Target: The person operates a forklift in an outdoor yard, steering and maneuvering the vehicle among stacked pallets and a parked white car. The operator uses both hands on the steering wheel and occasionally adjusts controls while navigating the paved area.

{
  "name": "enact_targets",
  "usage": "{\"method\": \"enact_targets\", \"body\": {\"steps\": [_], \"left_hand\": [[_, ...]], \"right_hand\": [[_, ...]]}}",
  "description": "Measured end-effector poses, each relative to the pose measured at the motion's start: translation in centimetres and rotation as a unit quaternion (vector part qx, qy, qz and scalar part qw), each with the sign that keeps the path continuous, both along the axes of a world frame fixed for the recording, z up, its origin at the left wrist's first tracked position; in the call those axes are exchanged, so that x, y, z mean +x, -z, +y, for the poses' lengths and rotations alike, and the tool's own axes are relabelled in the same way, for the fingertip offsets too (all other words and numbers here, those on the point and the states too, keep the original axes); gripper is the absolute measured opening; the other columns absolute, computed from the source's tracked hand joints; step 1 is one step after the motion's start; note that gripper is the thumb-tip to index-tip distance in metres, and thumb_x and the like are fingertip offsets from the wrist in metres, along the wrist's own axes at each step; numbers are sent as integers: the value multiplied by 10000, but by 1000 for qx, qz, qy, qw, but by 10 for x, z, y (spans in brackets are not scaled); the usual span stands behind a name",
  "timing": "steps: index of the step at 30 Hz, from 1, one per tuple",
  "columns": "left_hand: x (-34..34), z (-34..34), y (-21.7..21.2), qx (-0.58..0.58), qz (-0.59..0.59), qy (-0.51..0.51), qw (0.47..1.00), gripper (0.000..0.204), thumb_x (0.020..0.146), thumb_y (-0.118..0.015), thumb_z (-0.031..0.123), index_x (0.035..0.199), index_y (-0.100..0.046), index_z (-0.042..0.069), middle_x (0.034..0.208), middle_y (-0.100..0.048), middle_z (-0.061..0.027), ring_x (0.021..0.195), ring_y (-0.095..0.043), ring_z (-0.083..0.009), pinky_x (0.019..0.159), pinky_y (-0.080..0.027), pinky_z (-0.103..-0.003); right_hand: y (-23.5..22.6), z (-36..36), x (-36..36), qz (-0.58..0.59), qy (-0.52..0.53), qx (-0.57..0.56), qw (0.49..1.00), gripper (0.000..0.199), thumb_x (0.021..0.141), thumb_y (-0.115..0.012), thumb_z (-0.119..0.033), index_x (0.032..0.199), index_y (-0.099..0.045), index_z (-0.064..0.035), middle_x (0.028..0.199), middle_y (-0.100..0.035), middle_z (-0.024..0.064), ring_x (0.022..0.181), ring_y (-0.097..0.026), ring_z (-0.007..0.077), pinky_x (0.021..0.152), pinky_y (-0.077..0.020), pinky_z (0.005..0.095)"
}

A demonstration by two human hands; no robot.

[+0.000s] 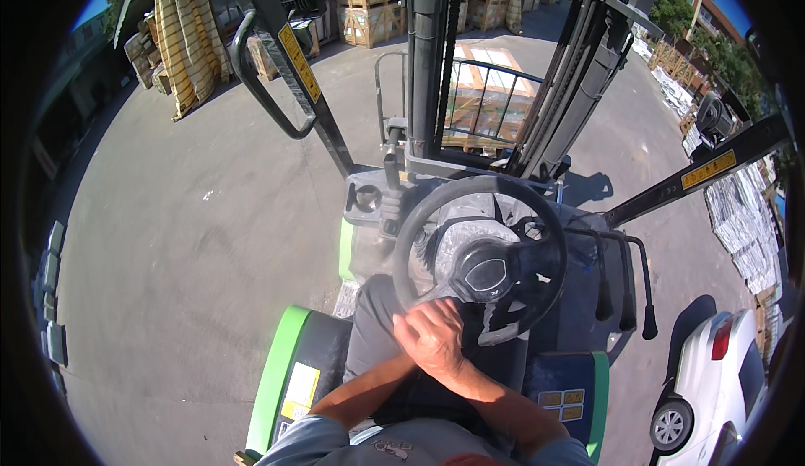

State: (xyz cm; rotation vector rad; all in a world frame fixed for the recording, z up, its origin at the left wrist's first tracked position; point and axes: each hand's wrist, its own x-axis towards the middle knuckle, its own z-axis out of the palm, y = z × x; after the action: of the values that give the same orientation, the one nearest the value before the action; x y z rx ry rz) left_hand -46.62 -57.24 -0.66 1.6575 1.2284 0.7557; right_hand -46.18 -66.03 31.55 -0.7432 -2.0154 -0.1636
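Observation:
My right hand [432,336] lies across the lower left rim of a black steering wheel [555,231], thumb out to the left. Its fingers bend downward, and what they close around is hidden. Beneath it passes my left forearm [360,395]. My left hand is covered there, fingers out of sight. The dusty steering column [457,244] rises inside the wheel. A dark grip on an upright lever [391,202] stands to the left of the wheel. Several black control levers [626,286] hang at its right, with no hand on them.
I sit in a green and black forklift. Its mast [426,55] rises ahead, before a crated load [486,101]. More wooden crates [371,0] are stacked beyond. A white car [708,386] stands close at the right. Wrapped slabs [742,223] line that side; paved ground [193,281] spreads left.

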Motion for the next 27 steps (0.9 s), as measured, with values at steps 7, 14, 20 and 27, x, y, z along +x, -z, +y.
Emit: {"method": "enact_targets", "body": {"steps": [7, 14, 20, 27], "left_hand": [[20, 4, -9, -38, -93, -16, 995, 294, 1051, -552, 339, 1167, -668, 96, 1121, -696, -110, 1039, -661, -281, 864, -553, -423], [52, 6, 1, 92, 92, -36, 991, 377, 980, -589, 252, 1280, -637, 27, 1201, -668, -212, 1141, -636, -347, 953, -537, -455], [79, 26, -10, 31, 19, 0, 999, 374, 986, -588, 253, 1277, -641, 24, 1201, -674, -209, 1140, -642, -344, 957, -540, -453], [138, 39, -42, 5, -18, -8, 1000, 371, 993, -587, 254, 1274, -646, 19, 1202, -681, -205, 1139, -648, -341, 963, -544, -451]], "right_hand": [[-48, 30, 163, 179, 228, -39, 956, 234, 923, -751, -64, 749, -599, -27, 738, -615, 70, 671, -558, 220, 597, -433, 357], [-135, 133, 74, 179, 127, 42, 975, 251, 898, -776, -177, 740, -627, -50, 707, -625, 102, 678, -631, 336, 642, -491, 459], [-102, 124, 22, 152, 33, 123, 980, 248, 861, -768, -137, 711, -579, -83, 730, -593, 77, 711, -622, 295, 700, -481, 435], [-58, 84, 85, 76, -38, 54, 995, 241, 827, -795, -167, 711, -594, -103, 746, -567, 54, 725, -604, 260, 716, -475, 414]]}}
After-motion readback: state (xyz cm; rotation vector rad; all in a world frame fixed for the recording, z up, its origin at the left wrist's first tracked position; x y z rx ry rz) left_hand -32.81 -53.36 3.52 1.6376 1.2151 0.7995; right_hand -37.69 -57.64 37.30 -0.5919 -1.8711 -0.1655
